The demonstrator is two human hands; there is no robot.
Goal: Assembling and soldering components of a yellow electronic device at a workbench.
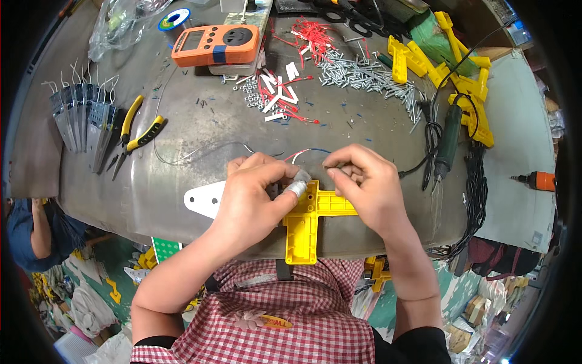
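My left hand [251,191] is closed at the thumb and forefinger, with silvery wrapping round its fingertips. It pinches thin wires, and the red and white wires [296,156] rise from there. Below these fingertips a yellow plastic housing [301,239] lies with its ribbed hollow side up, its side arm reaching right under my right hand [367,188]. That hand is closed in a pinch, and what it holds is hidden. A blue wire [319,150] arcs toward its forefinger. The white plate with holes [203,198] is partly covered by my left hand.
Yellow-handled pliers [138,134] and metal strips with wires [85,118] lie left. An orange multimeter [215,45], screws [364,73], and red-and-white connectors [282,97] are farther back. At right are a dark green soldering iron [448,142], yellow parts [476,85] and black cables [474,194].
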